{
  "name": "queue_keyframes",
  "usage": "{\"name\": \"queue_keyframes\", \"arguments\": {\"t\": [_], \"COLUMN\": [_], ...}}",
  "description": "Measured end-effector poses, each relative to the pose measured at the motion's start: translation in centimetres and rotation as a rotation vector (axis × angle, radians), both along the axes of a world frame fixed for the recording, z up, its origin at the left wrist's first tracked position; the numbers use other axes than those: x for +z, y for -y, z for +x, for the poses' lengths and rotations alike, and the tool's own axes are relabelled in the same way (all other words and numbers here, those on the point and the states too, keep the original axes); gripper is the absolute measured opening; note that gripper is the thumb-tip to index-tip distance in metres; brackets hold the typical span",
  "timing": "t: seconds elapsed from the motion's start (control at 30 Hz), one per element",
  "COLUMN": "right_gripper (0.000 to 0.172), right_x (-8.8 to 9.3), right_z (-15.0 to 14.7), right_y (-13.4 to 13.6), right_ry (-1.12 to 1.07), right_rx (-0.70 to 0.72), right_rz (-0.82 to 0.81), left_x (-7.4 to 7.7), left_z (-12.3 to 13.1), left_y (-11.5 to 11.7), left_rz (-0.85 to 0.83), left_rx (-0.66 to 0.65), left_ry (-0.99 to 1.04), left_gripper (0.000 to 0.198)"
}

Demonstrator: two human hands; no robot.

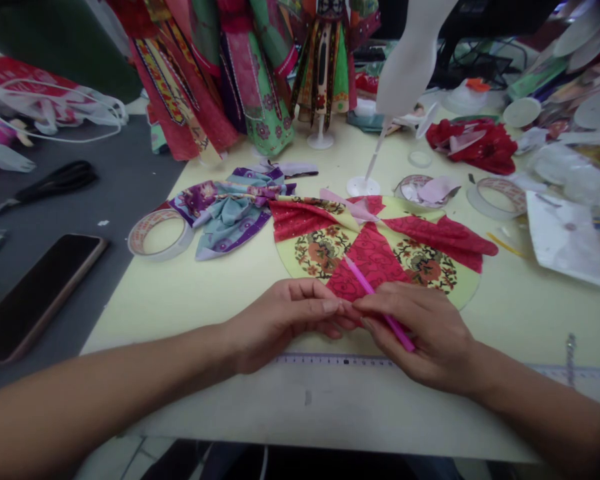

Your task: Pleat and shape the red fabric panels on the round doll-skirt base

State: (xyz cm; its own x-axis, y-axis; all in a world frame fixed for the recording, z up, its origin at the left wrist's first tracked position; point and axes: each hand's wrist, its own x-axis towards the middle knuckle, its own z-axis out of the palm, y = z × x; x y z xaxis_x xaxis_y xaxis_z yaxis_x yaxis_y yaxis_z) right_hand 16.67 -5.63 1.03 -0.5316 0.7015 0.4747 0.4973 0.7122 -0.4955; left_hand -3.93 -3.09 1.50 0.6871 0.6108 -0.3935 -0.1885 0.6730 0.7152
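Note:
A piece of sewn fabric (365, 263), with red patches and yellow flower-printed parts, lies spread on the table before me. My left hand (290, 313) pinches its near red edge between thumb and fingers. Close against those fingertips, my right hand (420, 333) also has its thumb and finger at the red edge. It grips a slim pink pen (359, 275) that slants up over the fabric. Just what lies between the fingertips is partly hidden. Left of the fabric is a crumpled purple and blue fabric piece (235, 210).
A ruler (325, 361) runs along the near side of the table (220, 413). Tape rolls (160, 233), a phone (40, 293) and scissors (55, 183) are to the left. Dressed doll figures (260, 87) and a white mannequin (405, 73) stand behind; scraps (473, 143) pile at right.

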Motion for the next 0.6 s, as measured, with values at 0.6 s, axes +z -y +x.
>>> {"name": "queue_keyframes", "arguments": {"t": [0.6], "right_gripper": [0.019], "right_x": [-0.04], "right_z": [0.30], "right_y": [-0.01], "right_ry": [0.043], "right_rx": [0.014], "right_rz": [0.067], "left_x": [0.02], "left_z": [-0.06], "left_y": [-0.12], "left_rz": [-0.071], "left_rx": [0.002], "left_ry": [0.051], "left_gripper": [0.006]}}
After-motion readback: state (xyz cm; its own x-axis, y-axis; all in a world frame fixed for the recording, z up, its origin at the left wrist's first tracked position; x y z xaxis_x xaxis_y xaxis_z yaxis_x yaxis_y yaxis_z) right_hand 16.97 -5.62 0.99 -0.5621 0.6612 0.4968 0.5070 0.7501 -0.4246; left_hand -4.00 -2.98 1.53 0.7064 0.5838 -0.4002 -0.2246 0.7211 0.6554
